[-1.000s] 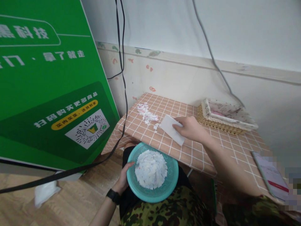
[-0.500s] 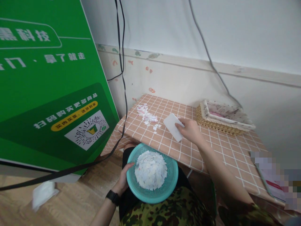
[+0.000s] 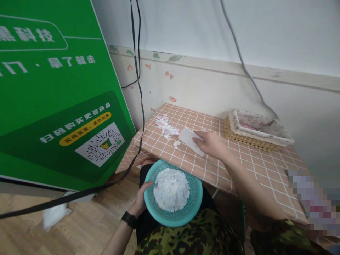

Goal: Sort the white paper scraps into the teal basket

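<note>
My left hand (image 3: 142, 197) grips the left rim of a teal plastic basket (image 3: 195, 209) on my lap. Heaped inside it is a mound of torn white paper scraps (image 3: 172, 189). Over the table, my right hand (image 3: 209, 143) pinches a flat white card (image 3: 190, 141) between thumb and fingers; its lower edge is at or just above the cloth, I cannot tell which. Left of the card lies a loose pile of paper scraps (image 3: 165, 127), some with pink marks, with a few stray bits nearer the front edge.
A checked brown cloth (image 3: 255, 168) covers the table. At its back right stands a fabric-lined wicker basket (image 3: 255, 132); a blurred flat object (image 3: 309, 198) lies at the right edge. Black cables (image 3: 142, 106) hang on the left before a green panel (image 3: 66, 92). A white bag (image 3: 55, 216) lies on the floor.
My right hand has moved the card slightly left, closer to the scraps, and it is tilted flatter. The left hand still holds the teal basket; the view has shifted a little.
</note>
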Demonstrator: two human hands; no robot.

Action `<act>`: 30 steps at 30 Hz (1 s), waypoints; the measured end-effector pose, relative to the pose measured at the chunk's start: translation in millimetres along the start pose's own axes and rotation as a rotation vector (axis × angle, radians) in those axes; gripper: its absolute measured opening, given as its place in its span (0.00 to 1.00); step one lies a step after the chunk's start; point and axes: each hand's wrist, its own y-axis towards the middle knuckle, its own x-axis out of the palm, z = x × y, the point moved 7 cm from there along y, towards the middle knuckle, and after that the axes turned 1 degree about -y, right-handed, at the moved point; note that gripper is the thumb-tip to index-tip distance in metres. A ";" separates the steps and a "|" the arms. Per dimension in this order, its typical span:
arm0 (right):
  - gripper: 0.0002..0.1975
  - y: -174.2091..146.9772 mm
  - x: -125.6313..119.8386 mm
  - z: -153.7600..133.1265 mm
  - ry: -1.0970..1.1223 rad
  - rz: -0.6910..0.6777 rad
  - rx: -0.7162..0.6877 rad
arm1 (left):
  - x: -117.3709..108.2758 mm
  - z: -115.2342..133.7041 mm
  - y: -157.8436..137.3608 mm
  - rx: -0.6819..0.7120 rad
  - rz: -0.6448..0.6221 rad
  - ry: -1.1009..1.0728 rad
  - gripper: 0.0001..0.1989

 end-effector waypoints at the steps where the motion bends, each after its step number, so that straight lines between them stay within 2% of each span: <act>1: 0.12 -2.6 -0.8 -1.3 0.028 -0.003 -0.009 | 1.6 0.9 -0.7 0.005 -0.004 -0.001 0.12; 5: 0.12 -12.1 1.6 -10.1 0.109 -0.036 -0.013 | 7.9 2.7 -3.4 -0.004 -0.026 -0.002 0.12; 9: 0.11 -15.6 5.9 -21.0 0.139 -0.092 -0.045 | 8.1 3.5 -4.7 -0.010 0.004 -0.001 0.11; 13: 0.11 -15.1 0.7 -15.4 0.082 -0.136 -0.034 | 8.9 5.0 -6.3 -0.001 0.033 0.010 0.11; 19: 0.12 -14.7 -15.3 -7.8 0.012 -0.076 -0.009 | 8.8 7.9 -10.4 0.004 0.112 0.008 0.10; 25: 0.13 -18.4 -1.6 -13.9 0.084 -0.114 -0.043 | 10.6 10.0 -13.0 0.013 0.131 -0.001 0.08; 30: 0.12 -20.5 -4.5 1.7 -0.016 -0.066 0.043 | 11.2 10.0 -11.5 0.024 0.102 0.005 0.07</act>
